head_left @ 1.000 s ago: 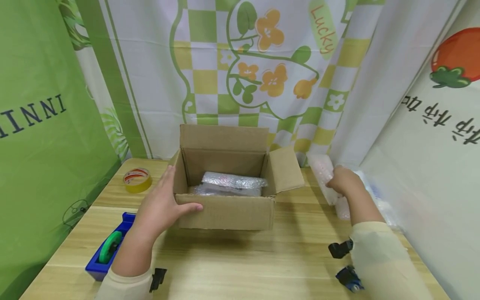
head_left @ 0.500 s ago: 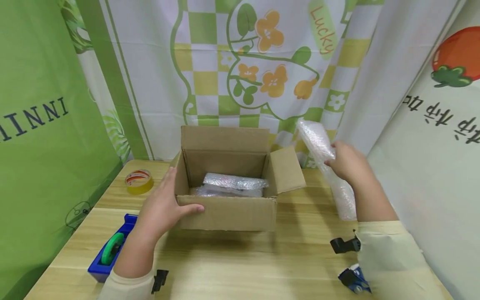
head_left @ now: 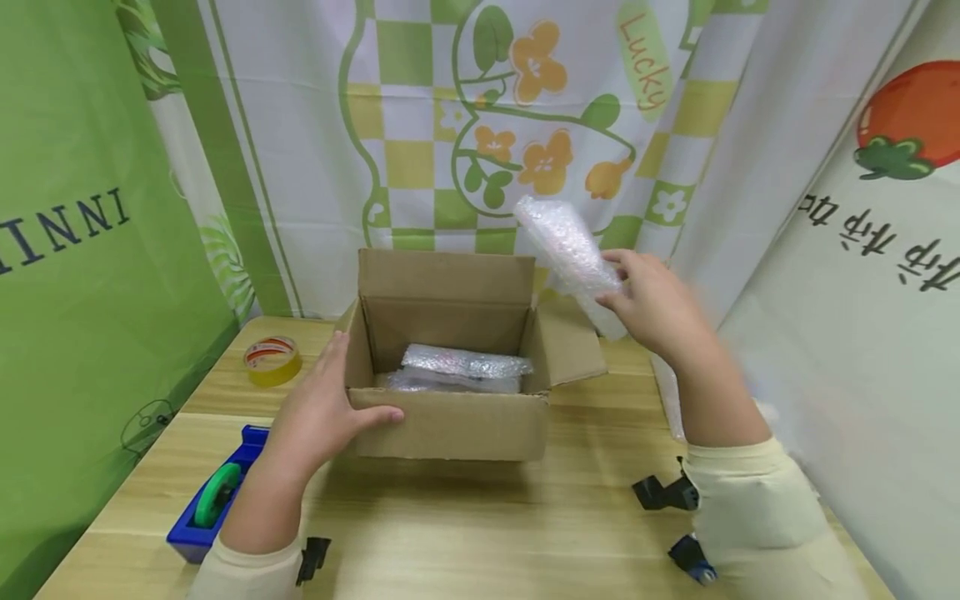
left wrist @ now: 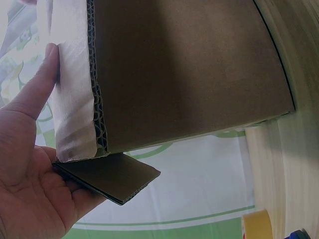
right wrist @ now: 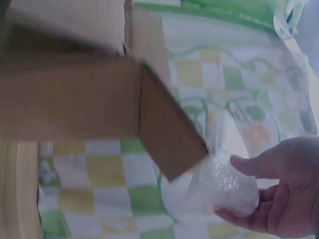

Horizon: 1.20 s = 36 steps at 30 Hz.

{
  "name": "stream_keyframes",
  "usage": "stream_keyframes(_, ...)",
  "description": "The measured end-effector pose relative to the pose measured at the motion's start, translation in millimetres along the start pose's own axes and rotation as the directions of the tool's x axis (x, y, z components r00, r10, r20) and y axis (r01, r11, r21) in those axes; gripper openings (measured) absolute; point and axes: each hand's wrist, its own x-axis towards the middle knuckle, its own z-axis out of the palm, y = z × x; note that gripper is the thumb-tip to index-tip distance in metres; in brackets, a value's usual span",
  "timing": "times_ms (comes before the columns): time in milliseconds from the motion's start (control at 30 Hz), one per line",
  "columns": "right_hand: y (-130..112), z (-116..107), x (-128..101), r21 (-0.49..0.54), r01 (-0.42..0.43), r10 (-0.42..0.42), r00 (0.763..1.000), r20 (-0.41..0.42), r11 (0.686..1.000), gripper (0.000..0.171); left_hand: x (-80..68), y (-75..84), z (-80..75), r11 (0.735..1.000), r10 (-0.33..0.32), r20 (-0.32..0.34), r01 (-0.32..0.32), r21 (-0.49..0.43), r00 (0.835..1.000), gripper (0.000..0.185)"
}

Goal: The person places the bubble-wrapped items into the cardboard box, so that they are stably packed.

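Note:
An opened cardboard box [head_left: 450,427] stands mid-table, flaps folded out. My left hand [head_left: 315,412] grips its near left corner: the thumb lies along the front flap, and in the left wrist view the fingers sit behind a side flap [left wrist: 112,177]. My right hand [head_left: 656,308] pinches a long bubble-wrapped package [head_left: 562,242] in the air, over the box's right flap [head_left: 573,342]. In the right wrist view the thumb and fingers close on the clear bubble wrap [right wrist: 227,179]; its contents are unclear. Inside the box lie bubble-wrapped packages [head_left: 465,361].
A yellow tape roll [head_left: 272,362] sits at the table's back left. Nearer, partly behind my left forearm, is a blue tape dispenser [head_left: 195,533] with a green wheel. More bubble-wrapped material [head_left: 667,400] lies at the right, partly hidden by my right arm. Curtains enclose the table.
My right hand has lifted a bubble-wrapped package from the right side of the table and carried it up and left toward the box. The left hand stays at the box corner.

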Motion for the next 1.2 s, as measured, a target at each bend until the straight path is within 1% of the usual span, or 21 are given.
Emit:
stream_keyframes(67,-11,6,0,0.021,0.042,-0.042,0.999,-0.001,0.999,0.054,-0.1,-0.7,0.1,1.0,0.0,-0.001,0.0,0.001,1.0,0.136)
stream_keyframes(233,-32,20,1,0.021,0.128,-0.128,0.991,-0.025,0.992,0.042,0.4,-2.0,1.4,1.0,0.005,-0.004,-0.005,0.004,1.0,0.136)
stream_keyframes(367,-43,31,1,0.037,0.211,-0.21,0.977,-0.027,0.977,0.038,1.2,-2.3,1.3,1.0,0.005,-0.004,-0.005,0.009,1.0,0.137)
stream_keyframes(467,-48,40,1,0.061,0.299,-0.298,0.954,-0.02,0.952,0.036,1.7,-2.8,1.2,1.0,0.005,-0.004,-0.005,0.011,1.0,0.137)
stream_keyframes(600,-55,55,0,0.077,0.419,-0.42,0.907,-0.003,0.905,0.034,1.6,-3.0,1.1,1.0,0.01,-0.006,-0.01,0.011,1.0,0.137)
stream_keyframes(667,-56,63,0,0.077,0.464,-0.467,0.884,0.017,0.882,0.033,1.5,-2.8,1.1,1.0,0.012,-0.009,-0.012,0.01,1.0,0.136)
stream_keyframes(733,-57,72,0,0.07,0.492,-0.496,0.867,0.045,0.868,0.032,1.3,-2.5,1.1,1.0,0.014,-0.011,-0.013,0.01,1.0,0.136)
stream_keyframes(800,-58,80,0,0.057,0.507,-0.51,0.857,0.076,0.86,0.031,1.0,-2.4,1.2,1.0,0.014,-0.012,-0.013,0.011,1.0,0.136)
stream_keyframes(900,-58,90,-2,0.033,0.511,-0.511,0.849,0.136,0.859,0.03,0.7,-2.2,1.2,1.0,0.013,-0.011,-0.012,0.014,1.0,0.135)
stream_keyframes(1100,-55,103,-5,-0.032,0.489,-0.464,0.845,0.266,0.872,0.033,0.8,-1.8,1.0,1.0,0.009,-0.007,-0.009,0.015,1.0,0.135)
stream_keyframes(1200,-53,104,-6,-0.041,0.48,-0.449,0.844,0.294,0.876,0.034,0.9,-1.4,1.0,1.0,0.005,-0.006,-0.005,0.013,1.0,0.135)
